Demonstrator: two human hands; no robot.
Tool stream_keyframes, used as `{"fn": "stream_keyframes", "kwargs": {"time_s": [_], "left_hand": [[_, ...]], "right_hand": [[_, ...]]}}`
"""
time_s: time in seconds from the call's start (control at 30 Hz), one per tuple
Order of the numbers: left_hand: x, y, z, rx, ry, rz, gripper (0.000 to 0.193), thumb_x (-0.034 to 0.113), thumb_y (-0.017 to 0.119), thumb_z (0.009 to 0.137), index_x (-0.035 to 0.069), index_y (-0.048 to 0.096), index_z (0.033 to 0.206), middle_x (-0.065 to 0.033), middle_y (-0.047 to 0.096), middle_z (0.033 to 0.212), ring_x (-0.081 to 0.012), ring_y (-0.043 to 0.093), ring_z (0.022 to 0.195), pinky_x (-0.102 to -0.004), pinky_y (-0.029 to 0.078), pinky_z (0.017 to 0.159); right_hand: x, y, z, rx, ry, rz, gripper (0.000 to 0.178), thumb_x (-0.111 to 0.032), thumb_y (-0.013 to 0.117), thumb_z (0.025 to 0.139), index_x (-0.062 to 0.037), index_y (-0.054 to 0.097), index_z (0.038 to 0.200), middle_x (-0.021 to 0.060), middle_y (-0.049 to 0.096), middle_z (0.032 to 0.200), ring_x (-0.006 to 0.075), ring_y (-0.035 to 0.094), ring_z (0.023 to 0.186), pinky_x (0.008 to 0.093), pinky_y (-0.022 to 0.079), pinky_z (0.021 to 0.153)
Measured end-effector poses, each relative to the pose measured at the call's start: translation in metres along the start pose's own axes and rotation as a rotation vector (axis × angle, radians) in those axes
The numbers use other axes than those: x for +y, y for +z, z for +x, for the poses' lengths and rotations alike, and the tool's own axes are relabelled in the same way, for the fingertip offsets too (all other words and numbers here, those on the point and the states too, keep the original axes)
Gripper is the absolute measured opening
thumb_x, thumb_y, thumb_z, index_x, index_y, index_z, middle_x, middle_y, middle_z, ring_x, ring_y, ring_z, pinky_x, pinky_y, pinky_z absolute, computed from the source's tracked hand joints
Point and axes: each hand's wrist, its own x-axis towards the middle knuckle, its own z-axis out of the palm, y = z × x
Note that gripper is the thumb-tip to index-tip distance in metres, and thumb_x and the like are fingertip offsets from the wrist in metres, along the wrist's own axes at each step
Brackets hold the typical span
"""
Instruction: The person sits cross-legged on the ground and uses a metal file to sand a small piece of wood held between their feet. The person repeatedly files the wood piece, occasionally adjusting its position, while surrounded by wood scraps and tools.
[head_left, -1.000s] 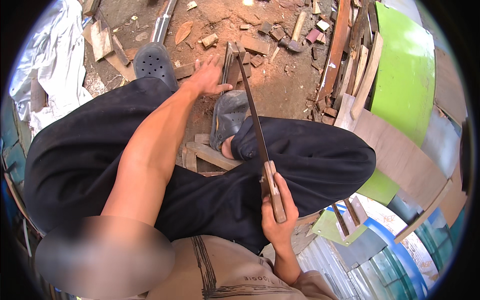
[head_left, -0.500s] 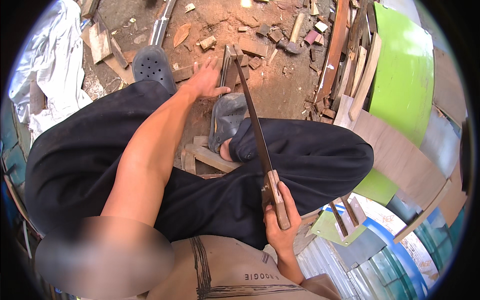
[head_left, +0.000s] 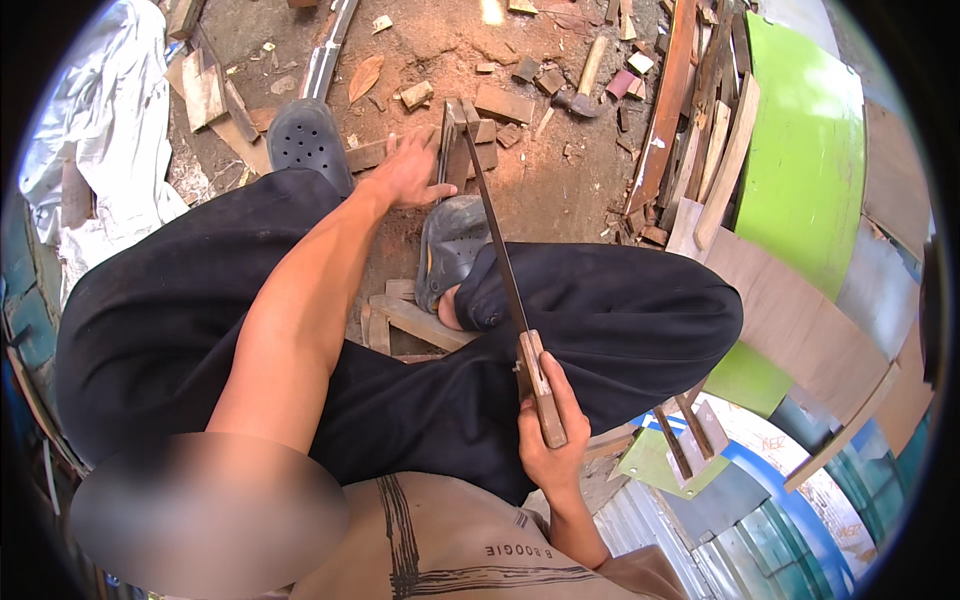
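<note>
Wooden saw handle (head_left: 540,385) sat clenched in right hand (head_left: 550,440); blade (head_left: 492,235) met upright wood piece (head_left: 455,150), steadied by spread left hand (head_left: 408,170). Two clogs (head_left: 305,135), one hammer (head_left: 580,85), scattered offcuts lay around.

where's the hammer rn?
Head view, top centre-right: the hammer lies on the dirt among wood scraps, right of the left hand, beside leaning planks.

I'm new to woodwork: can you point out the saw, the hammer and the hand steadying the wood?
handsaw (head_left: 497,250), head view, middle of its blade
hammer (head_left: 578,100), head view, its dark head
left hand (head_left: 408,172), head view, back of the hand
</note>
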Motion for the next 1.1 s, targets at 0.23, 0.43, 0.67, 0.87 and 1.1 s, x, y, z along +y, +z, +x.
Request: {"fn": "stream_keyframes", "kwargs": {"time_s": [0.23, 0.43, 0.67, 0.87, 1.1], "left_hand": [[0.013, -0.005, 0.007, -0.021, 0.049, -0.035, 0.102, 0.057, 0.071, 0.088, -0.008, 0.029, 0.154, -0.0325, 0.025, 0.160, -0.0480, 0.024, 0.150, -0.0671, 0.018, 0.121], [0.002, -0.004, -0.001, -0.029, 0.012, 0.004, 0.102, 0.059, 0.069, 0.089, -0.011, 0.031, 0.152, -0.0314, 0.024, 0.161, -0.0476, 0.023, 0.150, -0.0673, 0.020, 0.120], [0.013, -0.013, 0.009, -0.062, 0.038, -0.030, 0.103, 0.059, 0.069, 0.088, -0.009, 0.028, 0.154, -0.0308, 0.023, 0.162, -0.0464, 0.022, 0.151, -0.0686, 0.018, 0.120], [0.000, 0.001, 0.004, 0.017, 0.042, -0.059, 0.106, 0.061, 0.070, 0.087, -0.006, 0.025, 0.156, -0.0310, 0.021, 0.162, -0.0463, 0.020, 0.152, -0.0697, 0.018, 0.120], [0.004, 0.004, 0.001, -0.007, 0.031, -0.017, 0.103, 0.061, 0.069, 0.087, -0.007, 0.030, 0.154, -0.0316, 0.024, 0.160, -0.0479, 0.021, 0.151, -0.0693, 0.019, 0.119]], "right_hand": [[0.011, 0.080, 0.194, 0.082, -0.037, 0.145, 0.053, 0.003, 0.054, 0.088, 0.0041, 0.055, 0.141, 0.0192, 0.066, 0.133, 0.0252, 0.065, 0.120, 0.0319, 0.048, 0.101], [0.000, 0.021, 0.021, -0.002, 0.028, 0.053, 0.056, 0.011, 0.053, 0.087, 0.0067, 0.052, 0.143, 0.0236, 0.062, 0.139, 0.0285, 0.061, 0.129, 0.0358, 0.045, 0.109], [0.019, 0.071, 0.150, 0.160, -0.194, 0.070, 0.054, 0.000, 0.056, 0.086, 0.0019, 0.056, 0.140, 0.0271, 0.069, 0.122, 0.0342, 0.071, 0.108, 0.0350, 0.053, 0.090], [0.019, 0.049, 0.081, 0.129, -0.174, 0.030, 0.059, 0.007, 0.056, 0.083, 0.0030, 0.055, 0.142, 0.0256, 0.066, 0.130, 0.0314, 0.071, 0.113, 0.0335, 0.054, 0.091], [0.013, 0.056, 0.093, 0.100, -0.094, 0.087, 0.060, 0.006, 0.055, 0.083, -0.0001, 0.055, 0.142, 0.0254, 0.069, 0.123, 0.0361, 0.072, 0.106, 0.0345, 0.056, 0.085]]}}
